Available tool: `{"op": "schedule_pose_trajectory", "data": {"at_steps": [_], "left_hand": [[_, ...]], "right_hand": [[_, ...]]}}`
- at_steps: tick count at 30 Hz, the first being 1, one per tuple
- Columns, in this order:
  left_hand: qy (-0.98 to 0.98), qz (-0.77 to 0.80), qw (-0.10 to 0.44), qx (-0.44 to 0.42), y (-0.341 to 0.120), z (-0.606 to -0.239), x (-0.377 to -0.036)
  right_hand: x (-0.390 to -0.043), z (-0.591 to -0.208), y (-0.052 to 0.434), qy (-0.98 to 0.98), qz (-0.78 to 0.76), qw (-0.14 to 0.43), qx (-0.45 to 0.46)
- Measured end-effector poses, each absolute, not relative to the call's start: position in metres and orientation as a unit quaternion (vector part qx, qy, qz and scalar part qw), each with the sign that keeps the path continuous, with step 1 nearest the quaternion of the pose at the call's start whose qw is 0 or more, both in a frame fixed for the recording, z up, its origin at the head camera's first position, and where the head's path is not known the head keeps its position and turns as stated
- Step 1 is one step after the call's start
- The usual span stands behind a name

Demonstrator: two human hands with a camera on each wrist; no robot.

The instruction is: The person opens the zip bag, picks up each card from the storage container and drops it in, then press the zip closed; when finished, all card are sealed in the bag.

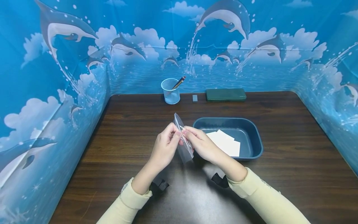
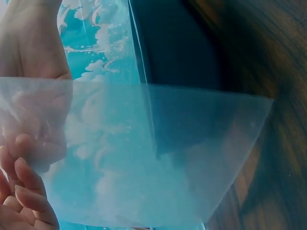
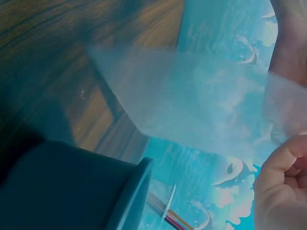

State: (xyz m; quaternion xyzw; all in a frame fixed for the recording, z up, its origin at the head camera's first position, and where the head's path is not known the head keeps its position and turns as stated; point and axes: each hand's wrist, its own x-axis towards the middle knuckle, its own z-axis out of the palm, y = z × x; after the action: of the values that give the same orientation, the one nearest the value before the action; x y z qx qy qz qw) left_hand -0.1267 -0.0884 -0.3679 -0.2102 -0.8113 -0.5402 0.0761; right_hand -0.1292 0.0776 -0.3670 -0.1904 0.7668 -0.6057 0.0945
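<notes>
A clear plastic bag [image 1: 184, 152] hangs between the two hands over the table, edge-on in the head view. Its sheet [image 2: 144, 158] spreads wide across the left wrist view. My left hand [image 1: 163, 146] pinches the upper edge between thumb and curled fingers. Opposite it, my right hand [image 1: 202, 144] pinches the same edge, with the two thumbs close together. In the right wrist view the bag [image 3: 187, 96] looks see-through, with the wall pattern showing behind it. Just right of the hands, white paper pieces [image 1: 226, 144] lie in a dark blue tray [image 1: 258, 137].
At the table's back stand a light blue mesh cup [image 1: 172, 96] with pencils [image 1: 179, 82], a small blue-grey block [image 1: 195, 98] and a dark green case [image 1: 226, 95]. A dolphin-print cloth [image 1: 139, 74] encloses the back and sides. The tray stands beneath the right forearm.
</notes>
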Motion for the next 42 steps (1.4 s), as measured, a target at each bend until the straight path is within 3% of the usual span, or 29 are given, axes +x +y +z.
{"op": "schedule_pose_trajectory", "data": {"at_steps": [6, 9, 19, 24, 27, 30, 38, 40, 42], "left_hand": [[-0.802, -0.555, 0.073, -0.207, -0.09, -0.368, -0.126], [-0.811, -0.542, 0.086, -0.202, -0.091, -0.367, -0.125], [-0.89, -0.381, 0.161, -0.191, -0.098, -0.355, -0.121], [-0.904, -0.303, 0.22, -0.207, -0.094, -0.345, -0.119], [-0.903, -0.268, 0.25, -0.223, -0.087, -0.344, -0.116], [-0.898, -0.239, 0.275, -0.246, -0.078, -0.346, -0.115], [-0.888, -0.208, 0.305, -0.274, -0.061, -0.361, -0.118], [-0.884, -0.216, 0.301, -0.286, -0.061, -0.363, -0.12], [-0.877, -0.228, 0.295, -0.304, -0.063, -0.366, -0.122]], "right_hand": [[-0.131, -0.368, 0.078, 0.75, -0.632, 0.121, -0.153], [-0.132, -0.369, 0.081, 0.766, -0.618, 0.088, -0.153], [-0.13, -0.36, 0.091, 0.894, -0.314, -0.243, -0.208], [-0.129, -0.352, 0.092, 0.891, -0.243, -0.322, -0.208], [-0.128, -0.353, 0.089, 0.889, -0.251, -0.315, -0.216], [-0.128, -0.355, 0.089, 0.892, -0.289, -0.273, -0.216], [-0.136, -0.361, 0.098, 0.811, -0.553, 0.01, -0.189], [-0.139, -0.363, 0.101, 0.796, -0.576, 0.032, -0.184], [-0.141, -0.364, 0.104, 0.797, -0.576, 0.015, -0.182]]}}
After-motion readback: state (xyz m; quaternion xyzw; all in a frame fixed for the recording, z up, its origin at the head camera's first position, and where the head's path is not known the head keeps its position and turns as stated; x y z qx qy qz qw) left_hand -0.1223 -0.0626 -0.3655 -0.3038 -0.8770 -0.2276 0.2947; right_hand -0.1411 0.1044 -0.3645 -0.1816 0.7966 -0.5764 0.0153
